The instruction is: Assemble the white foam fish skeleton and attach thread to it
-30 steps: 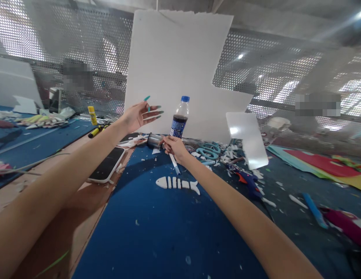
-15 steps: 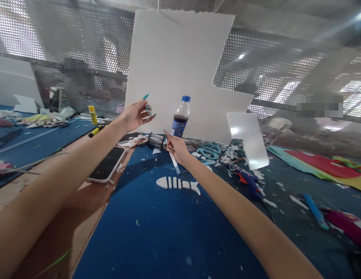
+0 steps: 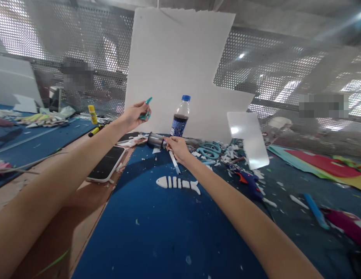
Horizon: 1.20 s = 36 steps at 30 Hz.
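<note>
My left hand [image 3: 137, 115] is raised in front of the white board, fingers curled in; anything held there is too small to make out. Lower and to the right, my right hand [image 3: 177, 148] has its fingers pinched together beside a dark grey spool-like cylinder [image 3: 155, 141]. What that pinch holds is hidden. Under this hand lies a white pen [image 3: 175, 162] with a blue end. A white fish shape in separate slices [image 3: 175, 183] rests on the blue table surface [image 3: 157, 232], nearer to me. Just behind the right hand stands a cola bottle [image 3: 179, 120] with a blue cap.
A phone [image 3: 108, 164] lies left of the blue surface. Teal scissors [image 3: 209, 151] lie among white scraps, with a blue glue gun [image 3: 250, 182] to their right. The big white board [image 3: 177, 66] stands at the back. A yellow glue stick [image 3: 92, 115] stands at left.
My left hand's fingers have curled in from a looser spread. My right hand's raised finger has come down into a pinch, close to the cylinder. The fish pieces have not moved.
</note>
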Tool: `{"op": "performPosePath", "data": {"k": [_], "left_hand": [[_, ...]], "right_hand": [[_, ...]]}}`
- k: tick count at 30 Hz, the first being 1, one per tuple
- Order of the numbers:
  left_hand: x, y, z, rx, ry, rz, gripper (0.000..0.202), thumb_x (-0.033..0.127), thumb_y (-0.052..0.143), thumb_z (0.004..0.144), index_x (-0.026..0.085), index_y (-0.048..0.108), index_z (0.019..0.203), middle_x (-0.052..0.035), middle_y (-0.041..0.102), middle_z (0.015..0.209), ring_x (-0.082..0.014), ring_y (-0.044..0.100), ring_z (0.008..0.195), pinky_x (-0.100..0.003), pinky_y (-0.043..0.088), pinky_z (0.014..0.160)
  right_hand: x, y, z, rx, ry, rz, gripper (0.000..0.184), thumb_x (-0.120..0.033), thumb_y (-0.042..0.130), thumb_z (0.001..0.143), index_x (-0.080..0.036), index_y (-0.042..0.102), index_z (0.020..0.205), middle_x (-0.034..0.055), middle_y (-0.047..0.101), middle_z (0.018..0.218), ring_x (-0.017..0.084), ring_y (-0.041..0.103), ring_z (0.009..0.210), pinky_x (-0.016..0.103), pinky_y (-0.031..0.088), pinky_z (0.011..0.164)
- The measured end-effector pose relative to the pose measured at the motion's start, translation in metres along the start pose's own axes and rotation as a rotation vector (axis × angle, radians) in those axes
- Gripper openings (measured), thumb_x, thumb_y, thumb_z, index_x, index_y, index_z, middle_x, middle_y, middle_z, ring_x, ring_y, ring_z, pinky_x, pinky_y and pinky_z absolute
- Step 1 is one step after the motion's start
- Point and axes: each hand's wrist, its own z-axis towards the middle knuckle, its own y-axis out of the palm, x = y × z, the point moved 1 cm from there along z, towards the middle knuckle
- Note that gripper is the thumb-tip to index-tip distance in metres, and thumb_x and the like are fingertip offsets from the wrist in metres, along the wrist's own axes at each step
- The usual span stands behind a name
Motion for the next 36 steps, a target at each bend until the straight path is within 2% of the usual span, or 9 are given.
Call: {"op": "performPosePath", "data": {"k": [14,17,19,21,23,26,29,33,36], "left_hand": [[0.008,0.000,-0.002,-0.004,0.143,0.118,0.036,0.013,0.049,0.088,0.014,0.044,0.052,0.0039,0.050,0.049,-0.0030,0.044,0.044,-0.015,0.034,0.046],[0.010,0.004,-0.003,-0.018,0.151,0.068,0.035,0.013,0.045,0.091,0.014,0.046,0.055,0.0032,0.051,0.052,-0.0028,0.046,0.048,-0.014,0.036,0.049],[0.012,0.008,-0.005,-0.027,0.140,0.032,0.036,0.014,0.041,0.092,0.015,0.046,0.057,0.0037,0.049,0.053,-0.0025,0.046,0.048,-0.014,0.037,0.050],[0.015,0.013,-0.008,-0.032,0.124,0.005,0.036,0.015,0.039,0.094,0.015,0.044,0.058,0.0045,0.047,0.054,-0.0021,0.044,0.047,-0.014,0.037,0.051],[0.016,0.017,-0.011,-0.032,0.110,-0.003,0.035,0.017,0.038,0.094,0.016,0.043,0.059,0.0049,0.046,0.055,-0.0020,0.045,0.048,-0.015,0.039,0.053],[0.015,0.019,-0.012,-0.018,0.104,0.031,0.032,0.020,0.041,0.093,0.016,0.045,0.061,0.0049,0.049,0.058,-0.0026,0.048,0.051,-0.015,0.042,0.058],[0.009,0.016,-0.007,0.004,0.105,0.128,0.032,0.023,0.044,0.091,0.016,0.047,0.060,0.0032,0.055,0.060,-0.0047,0.053,0.057,-0.017,0.043,0.063],[-0.003,0.000,0.004,0.046,0.112,0.349,0.031,0.021,0.057,0.082,0.015,0.052,0.052,-0.0002,0.061,0.058,-0.0092,0.056,0.061,-0.019,0.041,0.063],[-0.008,-0.014,0.008,0.045,0.106,0.511,0.029,0.009,0.063,0.072,0.015,0.056,0.044,0.0027,0.052,0.040,-0.0096,0.051,0.050,-0.018,0.036,0.054]], "right_hand": [[0.005,0.002,-0.005,-0.074,0.040,-0.113,0.030,-0.030,0.054,0.089,-0.015,0.055,0.115,0.0080,0.058,0.115,0.021,0.060,0.097,0.040,0.052,0.080],[0.001,0.002,-0.008,-0.154,0.062,-0.062,0.028,-0.035,0.052,0.090,-0.013,0.058,0.106,0.0061,0.063,0.099,0.015,0.062,0.079,0.032,0.053,0.068],[-0.007,0.003,-0.010,-0.228,0.072,-0.008,0.039,-0.046,0.045,0.091,-0.011,0.063,0.088,0.0042,0.065,0.077,0.010,0.056,0.053,0.023,0.046,0.048],[-0.017,0.005,-0.013,-0.308,0.077,0.060,0.059,-0.059,0.032,0.089,-0.012,0.064,0.072,0.0050,0.064,0.063,0.007,0.043,0.034,0.022,0.030,0.034],[-0.029,0.007,-0.016,-0.379,0.083,0.121,0.065,-0.062,0.026,0.088,-0.013,0.066,0.074,0.0066,0.065,0.061,0.008,0.042,0.033,0.022,0.022,0.031],[-0.045,0.008,-0.021,-0.428,0.072,0.194,0.063,-0.059,0.026,0.088,-0.013,0.067,0.073,0.0047,0.061,0.051,0.009,0.041,0.035,0.021,0.022,0.033],[-0.053,0.006,-0.025,-0.431,0.046,0.244,0.049,-0.052,0.041,0.088,-0.015,0.066,0.068,-0.0012,0.052,0.042,0.007,0.032,0.032,0.021,0.027,0.036],[-0.055,0.000,-0.023,-0.347,0.020,0.333,0.039,-0.045,0.053,0.085,-0.017,0.059,0.058,-0.0061,0.041,0.038,0.006,0.025,0.034,0.020,0.025,0.038],[-0.054,-0.006,-0.018,-0.253,0.013,0.404,0.035,-0.041,0.052,0.087,-0.018,0.058,0.062,-0.0047,0.050,0.046,0.006,0.023,0.037,0.020,0.023,0.039]]}}
